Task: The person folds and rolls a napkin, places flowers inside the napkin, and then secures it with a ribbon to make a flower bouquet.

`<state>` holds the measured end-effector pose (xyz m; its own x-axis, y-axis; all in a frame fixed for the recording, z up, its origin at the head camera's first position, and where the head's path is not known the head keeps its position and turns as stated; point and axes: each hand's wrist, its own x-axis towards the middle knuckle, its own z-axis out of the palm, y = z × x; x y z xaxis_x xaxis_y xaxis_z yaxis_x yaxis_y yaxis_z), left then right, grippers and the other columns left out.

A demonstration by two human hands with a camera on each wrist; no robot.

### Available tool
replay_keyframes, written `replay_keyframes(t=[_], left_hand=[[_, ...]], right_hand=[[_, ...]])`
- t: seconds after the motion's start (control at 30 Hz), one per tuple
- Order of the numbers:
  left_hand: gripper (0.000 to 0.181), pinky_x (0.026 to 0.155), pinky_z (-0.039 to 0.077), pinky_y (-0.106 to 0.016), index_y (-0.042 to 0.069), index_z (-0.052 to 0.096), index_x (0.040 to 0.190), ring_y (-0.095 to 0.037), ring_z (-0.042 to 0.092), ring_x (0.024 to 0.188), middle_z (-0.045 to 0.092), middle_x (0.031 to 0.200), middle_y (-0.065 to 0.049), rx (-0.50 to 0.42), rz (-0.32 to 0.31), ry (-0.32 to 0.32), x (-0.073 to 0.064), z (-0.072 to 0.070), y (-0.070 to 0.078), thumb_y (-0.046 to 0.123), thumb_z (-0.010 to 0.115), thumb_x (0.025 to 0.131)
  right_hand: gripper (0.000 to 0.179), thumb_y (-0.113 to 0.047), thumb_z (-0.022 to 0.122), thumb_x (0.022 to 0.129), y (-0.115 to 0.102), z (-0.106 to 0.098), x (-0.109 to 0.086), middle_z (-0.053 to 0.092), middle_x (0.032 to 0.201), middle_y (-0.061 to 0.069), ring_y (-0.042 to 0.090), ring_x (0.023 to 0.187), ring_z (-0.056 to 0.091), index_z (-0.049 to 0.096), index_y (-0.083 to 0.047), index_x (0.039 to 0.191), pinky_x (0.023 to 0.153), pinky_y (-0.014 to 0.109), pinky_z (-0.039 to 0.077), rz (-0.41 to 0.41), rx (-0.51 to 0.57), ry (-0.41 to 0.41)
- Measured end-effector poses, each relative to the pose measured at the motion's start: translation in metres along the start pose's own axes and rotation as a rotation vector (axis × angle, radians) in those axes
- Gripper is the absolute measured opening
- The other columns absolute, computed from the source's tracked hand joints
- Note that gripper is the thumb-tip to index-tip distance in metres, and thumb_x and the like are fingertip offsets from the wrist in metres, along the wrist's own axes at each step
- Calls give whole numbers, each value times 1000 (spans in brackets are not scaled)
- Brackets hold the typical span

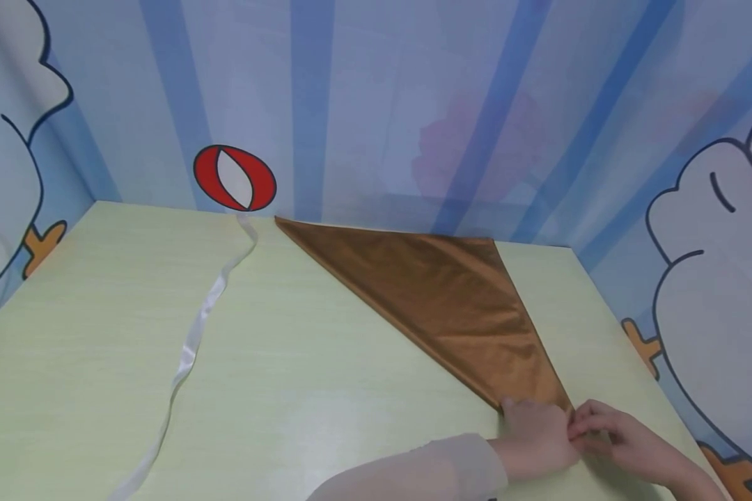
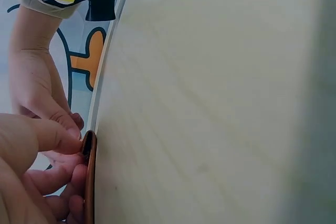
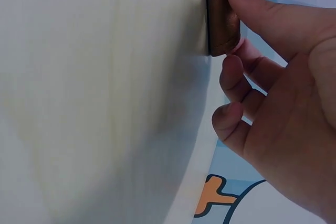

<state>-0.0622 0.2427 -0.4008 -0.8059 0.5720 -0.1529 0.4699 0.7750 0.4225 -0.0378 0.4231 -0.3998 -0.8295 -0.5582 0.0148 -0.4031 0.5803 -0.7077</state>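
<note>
A shiny brown cloth [image 1: 426,292] lies folded into a long triangle, its narrow near corner under both hands. My left hand [image 1: 535,435] grips that corner; in the left wrist view its thumb [image 2: 60,137] and curled fingers pinch the folded edge. Just to the right, my right hand [image 1: 629,442] meets the left at the corner. Seen from the right wrist, its thumb [image 3: 257,6] and index finger pinch the flat folded end of the cloth [image 3: 223,14], while the other fingers curl below it. The left palm hides part of the corner in the head view.
A white ribbon [image 1: 191,341] runs down the pale table [image 1: 326,348] on the left. Printed walls [image 1: 376,104] enclose the table at the back and sides. The cloth's far edge lies along the back wall.
</note>
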Motion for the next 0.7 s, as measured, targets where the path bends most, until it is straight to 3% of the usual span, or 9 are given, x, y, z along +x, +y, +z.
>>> replay_keyframes(t=[0.17,0.3,0.4,0.5,0.7], left_hand=[[26,79,31,-37,25,54,61,-8,50,74,53,68,14,34,-30,2,1,-1,2,37,70,78],[27,79,31,-37,25,55,60,-8,48,72,51,66,14,29,-17,8,0,-2,2,36,73,77],[28,78,30,-36,25,54,60,-7,47,71,50,65,14,30,-11,8,-2,-3,1,37,73,76],[30,77,29,-36,25,54,59,-7,47,72,49,65,14,31,6,3,-3,-4,0,40,72,77],[34,77,29,-37,28,54,59,-8,49,75,51,67,17,63,48,2,-5,-4,-1,50,72,77]], right_hand=[[13,-1,68,84,-4,2,5,58,94,-14,-2,86,52,70,-13,90,69,20,45,108,-44,9],[11,-2,66,86,-4,1,5,58,95,-14,0,84,52,66,-12,89,67,22,45,162,-4,0],[13,2,65,86,-2,1,2,58,95,-9,3,85,53,66,-10,91,68,21,45,115,49,-17],[19,6,67,82,2,3,2,57,95,-8,2,87,53,68,-11,91,71,18,45,57,31,-6],[18,1,71,79,4,3,4,57,93,-12,-2,87,53,68,-16,86,72,15,44,72,-37,14]])
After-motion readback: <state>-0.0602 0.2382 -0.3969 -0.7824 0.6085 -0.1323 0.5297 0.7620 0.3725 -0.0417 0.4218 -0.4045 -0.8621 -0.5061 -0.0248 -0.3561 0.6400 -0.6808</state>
